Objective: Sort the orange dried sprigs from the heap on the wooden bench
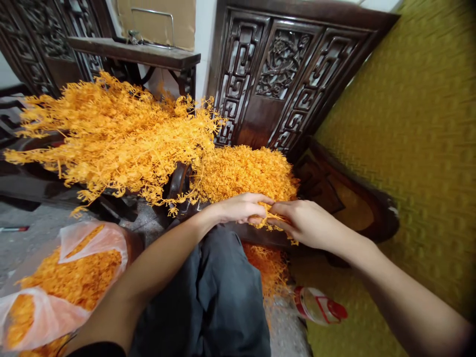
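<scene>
My left hand and my right hand meet just above the near edge of a heap of small orange plastic flower pieces. A thin orange plastic stem runs between them, its fingers-end partly hidden on both sides. My left fingers are closed round its left end, and my right fingers close on its right end. Left of the heap lies a large pile of long orange plastic sprays, spread over a dark wooden seat.
An open plastic bag full of orange pieces stands on the floor at lower left. More orange pieces lie below the seat, near a red-capped clear bottle. Carved dark wood panels rise behind, with a yellow-green textured surface at right.
</scene>
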### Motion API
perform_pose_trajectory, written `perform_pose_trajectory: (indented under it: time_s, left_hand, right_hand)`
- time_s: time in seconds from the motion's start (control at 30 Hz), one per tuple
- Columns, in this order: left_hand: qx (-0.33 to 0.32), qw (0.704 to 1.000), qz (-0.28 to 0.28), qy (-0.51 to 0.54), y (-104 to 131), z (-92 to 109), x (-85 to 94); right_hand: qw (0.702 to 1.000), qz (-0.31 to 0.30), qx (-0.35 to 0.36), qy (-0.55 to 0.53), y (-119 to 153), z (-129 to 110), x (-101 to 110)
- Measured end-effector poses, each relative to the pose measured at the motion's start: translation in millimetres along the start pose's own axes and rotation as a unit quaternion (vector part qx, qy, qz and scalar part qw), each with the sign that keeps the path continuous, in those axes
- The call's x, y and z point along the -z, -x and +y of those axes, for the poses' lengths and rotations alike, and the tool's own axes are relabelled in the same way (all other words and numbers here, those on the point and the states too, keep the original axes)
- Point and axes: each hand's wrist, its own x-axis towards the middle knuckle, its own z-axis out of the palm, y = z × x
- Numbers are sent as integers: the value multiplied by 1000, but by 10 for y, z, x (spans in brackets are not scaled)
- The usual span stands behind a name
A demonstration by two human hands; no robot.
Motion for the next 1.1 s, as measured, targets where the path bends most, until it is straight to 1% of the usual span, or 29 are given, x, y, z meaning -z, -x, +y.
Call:
perform_pose_trajectory:
  time_s: [0.07, 0.1, 0.17, 0.27, 0.3, 0.37, 0.43, 0.47, 0.53, 0.6, 0.67, 0.7, 0.73, 0.77, 0.8, 0.83, 0.87, 0.9, 0.93, 0.97, 1.0, 1.07, 1.1]
  left_hand:
    - [5, 999, -6, 38, 5, 4, 8]
    - [10, 998, -10, 68, 5, 7, 20]
    - [20, 990, -22, 137, -2, 15, 57]
    - [43, 972, -42, 225, -31, 21, 115]
    - [57, 966, -41, 249, -46, 17, 127]
    - [84, 952, -22, 292, -80, 0, 138]
    - [103, 940, -15, 325, -112, -21, 137]
    - [108, 936, -22, 335, -125, -31, 137]
    - [112, 932, -52, 341, -145, -48, 136]
    - [117, 935, -84, 325, -167, -68, 136]
    - [117, 943, -99, 294, -206, -99, 127]
    - [115, 952, -84, 271, -232, -119, 120]
    - [110, 964, -45, 239, -260, -140, 111]
    - [96, 976, 19, 195, -286, -160, 103]
    - [69, 984, 100, 134, -305, -175, 98]
    - [25, 981, 184, 57, -313, -183, 98]
    - [-33, 967, 251, -29, -307, -181, 105]
    - [-100, 945, 289, -114, -287, -169, 118]
    - [-166, 922, 295, -190, -253, -150, 137]
    - [-221, 902, 274, -250, -212, -125, 159]
    - [-259, 888, 242, -294, -169, -100, 181]
    - [-288, 873, 187, -347, -103, -65, 211]
    - [-289, 867, 177, -365, -87, -59, 211]
  right_hand:
    - [998, 12, -5, 54, -19, 9, 38]
    - [999, 18, 1, 50, -24, 16, 48]
    - [999, 44, 15, 0, -21, 24, 52]
    - [989, 116, 25, -89, 6, 11, 24]
    - [985, 131, 40, -107, 15, 2, 11]
    - [979, 136, 93, -120, 24, -12, -14]
    - [976, 144, 133, -98, 20, -13, -40]
    - [974, 159, 140, -84, 16, -8, -57]
    - [969, 198, 130, -67, 5, 6, -103]
    - [963, 226, 114, -89, -5, 14, -166]
    - [955, 240, 92, -145, -18, 9, -243]
    - [951, 240, 75, -178, -28, 4, -284]
    - [948, 234, 53, -210, -41, -1, -323]
    - [945, 225, 26, -237, -56, -3, -361]
    - [943, 214, -6, -256, -73, -1, -395]
    - [941, 204, -39, -268, -90, 7, -424]
    - [939, 196, -71, -275, -106, 21, -446]
    - [936, 191, -100, -279, -118, 40, -461]
    - [932, 187, -125, -283, -127, 60, -467]
    - [929, 183, -143, -286, -131, 79, -464]
    - [927, 180, -156, -290, -131, 95, -454]
    - [925, 173, -169, -294, -126, 114, -419]
    - [925, 171, -170, -294, -125, 119, -400]
